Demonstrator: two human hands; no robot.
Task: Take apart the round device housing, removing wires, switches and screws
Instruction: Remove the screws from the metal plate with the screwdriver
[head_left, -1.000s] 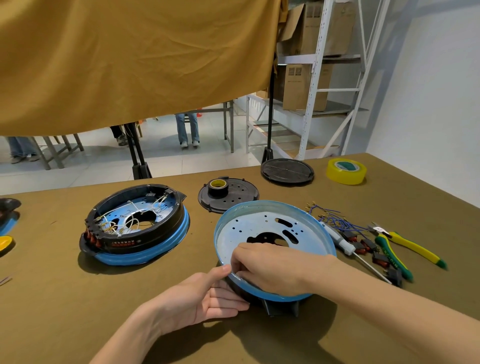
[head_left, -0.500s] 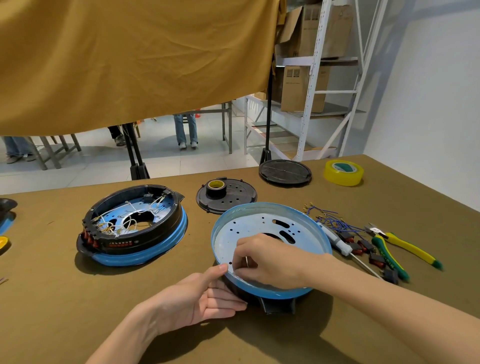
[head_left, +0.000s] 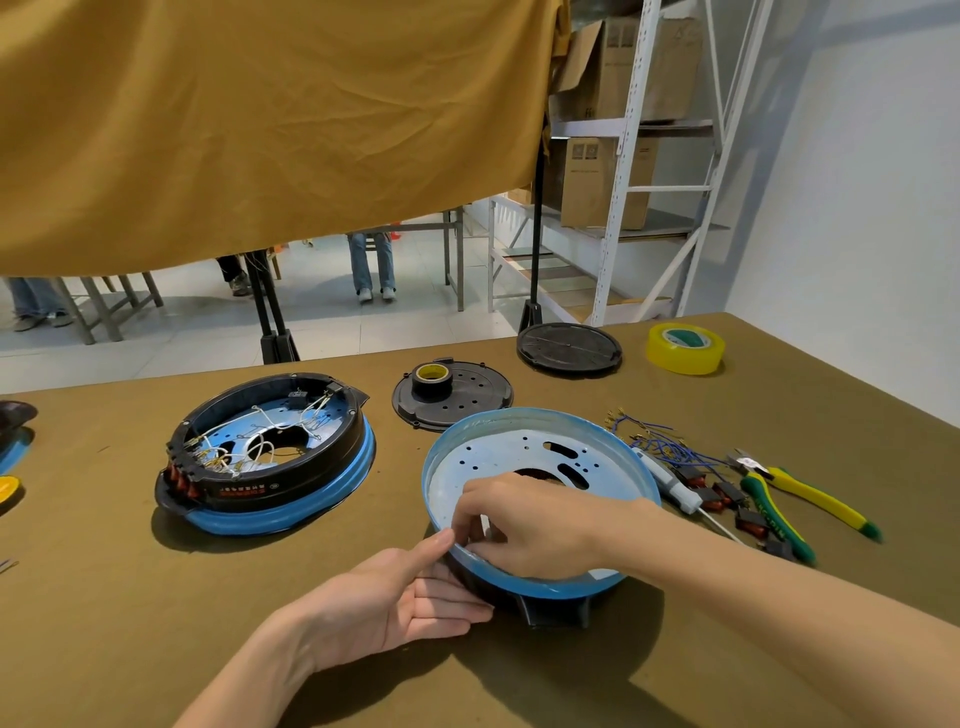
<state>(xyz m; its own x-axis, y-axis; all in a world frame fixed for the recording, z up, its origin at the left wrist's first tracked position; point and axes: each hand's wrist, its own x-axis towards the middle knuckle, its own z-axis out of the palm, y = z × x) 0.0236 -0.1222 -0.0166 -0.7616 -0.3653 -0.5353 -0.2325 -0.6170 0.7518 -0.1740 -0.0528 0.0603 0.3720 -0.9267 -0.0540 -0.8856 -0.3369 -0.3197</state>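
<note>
The round housing (head_left: 524, 447), a blue dish with a pale holed plate inside, sits tipped up on the brown table (head_left: 104, 623), right between the two hands. The left hand (head_left: 395, 597) lies beside its near edge with straight, relaxed fingers under the black base and the thumb pushing up against the blue rim. The right hand (head_left: 524, 525) reaches down inside the dish with its fingers curled, pinching at something small by the rim; what it holds is too small to tell. Just past the right arm lie loose blue wires (head_left: 654, 441), a white-handled screwdriver (head_left: 670, 480), some small red and black switches (head_left: 727, 493) and green and yellow pliers (head_left: 800, 499). Out beyond the left hand sits a second housing (head_left: 270, 457), black on blue, with white wires and red switches still in it. Farther away from both hands is a black holed cover (head_left: 467, 402) with a small roll of black tape (head_left: 432, 378) on it, a black round lid (head_left: 569, 345), and a yellow tape roll (head_left: 684, 347). A big mustard cloth (head_left: 260, 130) hangs behind the table.
</note>
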